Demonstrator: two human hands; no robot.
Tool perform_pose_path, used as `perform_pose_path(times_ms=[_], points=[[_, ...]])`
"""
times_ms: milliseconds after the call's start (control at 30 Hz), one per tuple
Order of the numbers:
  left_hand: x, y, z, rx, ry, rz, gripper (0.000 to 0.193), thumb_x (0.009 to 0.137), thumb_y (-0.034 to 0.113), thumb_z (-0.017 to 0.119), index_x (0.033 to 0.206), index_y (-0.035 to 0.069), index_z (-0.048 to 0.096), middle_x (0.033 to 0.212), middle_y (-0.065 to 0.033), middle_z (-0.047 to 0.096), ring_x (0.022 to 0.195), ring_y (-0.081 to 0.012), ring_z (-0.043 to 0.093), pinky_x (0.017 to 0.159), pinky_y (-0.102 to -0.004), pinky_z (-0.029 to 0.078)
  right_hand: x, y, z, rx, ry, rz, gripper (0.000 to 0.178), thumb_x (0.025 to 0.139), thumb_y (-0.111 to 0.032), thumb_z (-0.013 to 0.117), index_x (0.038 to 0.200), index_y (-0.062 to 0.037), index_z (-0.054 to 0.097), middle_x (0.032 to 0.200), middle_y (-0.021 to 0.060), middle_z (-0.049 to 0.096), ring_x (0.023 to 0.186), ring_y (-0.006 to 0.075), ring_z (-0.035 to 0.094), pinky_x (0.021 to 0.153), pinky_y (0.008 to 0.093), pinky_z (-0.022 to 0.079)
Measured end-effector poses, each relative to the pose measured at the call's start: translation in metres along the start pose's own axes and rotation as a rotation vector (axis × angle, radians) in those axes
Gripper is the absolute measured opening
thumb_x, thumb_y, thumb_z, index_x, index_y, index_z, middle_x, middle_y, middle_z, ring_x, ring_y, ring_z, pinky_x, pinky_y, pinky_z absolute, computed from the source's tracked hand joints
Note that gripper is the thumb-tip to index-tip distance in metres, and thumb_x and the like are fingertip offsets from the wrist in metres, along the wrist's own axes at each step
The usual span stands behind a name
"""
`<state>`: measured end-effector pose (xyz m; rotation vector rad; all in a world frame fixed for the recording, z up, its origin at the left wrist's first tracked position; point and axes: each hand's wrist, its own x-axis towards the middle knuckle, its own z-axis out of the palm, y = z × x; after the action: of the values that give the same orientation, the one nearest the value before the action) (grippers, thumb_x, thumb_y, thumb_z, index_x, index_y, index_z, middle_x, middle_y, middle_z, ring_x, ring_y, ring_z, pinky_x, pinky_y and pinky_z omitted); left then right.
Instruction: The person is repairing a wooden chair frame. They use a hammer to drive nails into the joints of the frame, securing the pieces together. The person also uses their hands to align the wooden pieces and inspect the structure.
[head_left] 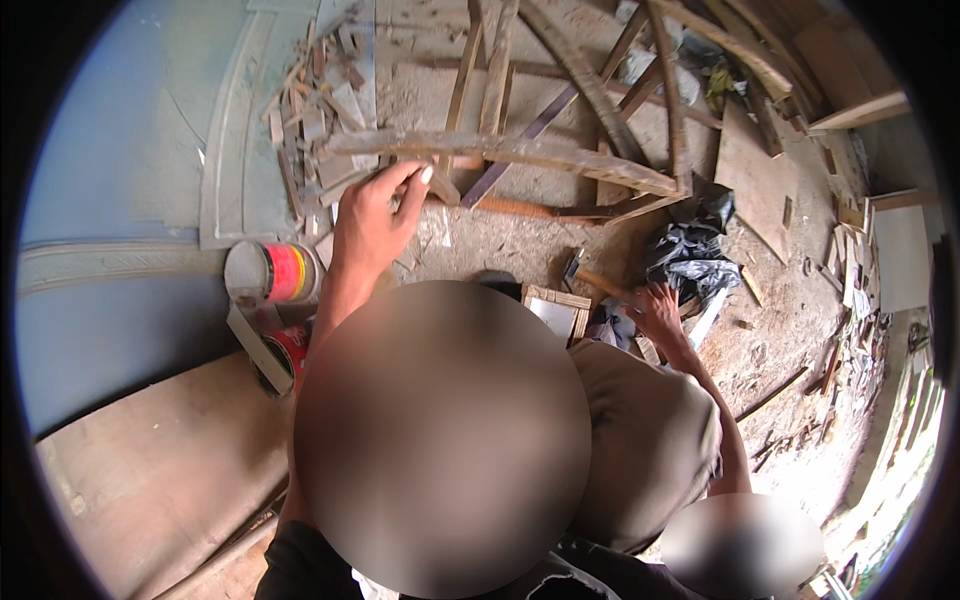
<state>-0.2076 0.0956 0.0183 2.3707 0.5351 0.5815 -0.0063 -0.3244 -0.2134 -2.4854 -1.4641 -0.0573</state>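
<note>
1 dark, seemingly short sleeve (300,564)

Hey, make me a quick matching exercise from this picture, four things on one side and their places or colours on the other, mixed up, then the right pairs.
Things
1. Hammer
2. Bag
3. Upper can
4. Left hand

Places or colours
A. Red and yellow band
B. At the left part of the long beam
C. Handle reaching the right hand
D. Black and crumpled

Pairs: 1-C, 2-D, 3-A, 4-B
</note>
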Motion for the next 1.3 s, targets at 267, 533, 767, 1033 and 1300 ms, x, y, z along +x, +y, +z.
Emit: perform_pose_path(times_ms=[267, 533, 767, 1033, 1300], points=[[0.072, 0.171, -0.075, 0.158, -0.298, 0.403, 0.035, 0.091, 0.030, 0.062, 0.112, 0.001, 0.066, 0.101, -0.0182, 0.070, 0.097, -0.0309, 0.068, 0.085, -0.0382, 0.051, 0.234, -0.017, -0.184, 1.322, 0.344, 0.790, 0.051, 0.092, -0.051, 0.059, 0.080, -0.0025, 0.064, 0.064, 0.0017, 0.052, 0.061, 0.0162, 0.051, 0.064, 0.0293, 0.047], [0.026, 0.238, -0.083, -0.054, -0.193, 0.372, 0.034, 0.091, 0.032, 0.062, 0.107, 0.003, 0.067, 0.091, -0.0165, 0.072, 0.082, -0.0294, 0.071, 0.074, -0.0377, 0.055, 0.313, 0.021, -0.159, 0.856, -0.297, 0.631, 0.058, 0.089, -0.051, 0.060, 0.112, 0.0017, 0.061, 0.092, 0.0201, 0.067, 0.068, 0.0248, 0.069, 0.054, 0.0370, 0.058], [0.009, 0.164, -0.122, 0.154, 0.019, 0.087, 0.024, 0.091, 0.028, 0.063, 0.090, 0.006, 0.070, 0.072, -0.0130, 0.069, 0.067, -0.0232, 0.070, 0.057, -0.0339, 0.053, 0.296, -0.005, -0.148, 1.026, 0.027, 0.828, 0.031, 0.089, -0.028, 0.068, 0.078, -0.0007, 0.058, 0.063, 0.0075, 0.057, 0.048, 0.0193, 0.052, 0.041, 0.0355, 0.040], [0.032, 0.166, -0.127, -0.006, 0.336, 0.042, 0.029, 0.090, 0.030, 0.065, 0.092, 0.002, 0.070, 0.076, -0.0112, 0.071, 0.073, -0.0187, 0.070, 0.065, -0.0302, 0.051, 0.380, -0.093, -0.273, 0.851, 0.167, 0.536, 0.046, 0.091, -0.037, 0.061, 0.059, -0.0053, 0.057, 0.053, 0.0067, 0.054, 0.049, 0.0182, 0.054, 0.049, 0.0337, 0.045], [0.044, 0.162, -0.127, -0.149, 0.392, 0.007, 0.029, 0.091, 0.030, 0.064, 0.091, 0.001, 0.071, 0.076, -0.0056, 0.073, 0.068, -0.0114, 0.065, 0.066, -0.0275, 0.048, 0.404, -0.169, -0.322, 0.362, 0.194, 0.495, 0.026, 0.077, -0.018, 0.061, 0.094, 0.0001, 0.071, 0.099, 0.0209, 0.069, 0.095, 0.0326, 0.068, 0.079, 0.0383, 0.055]])
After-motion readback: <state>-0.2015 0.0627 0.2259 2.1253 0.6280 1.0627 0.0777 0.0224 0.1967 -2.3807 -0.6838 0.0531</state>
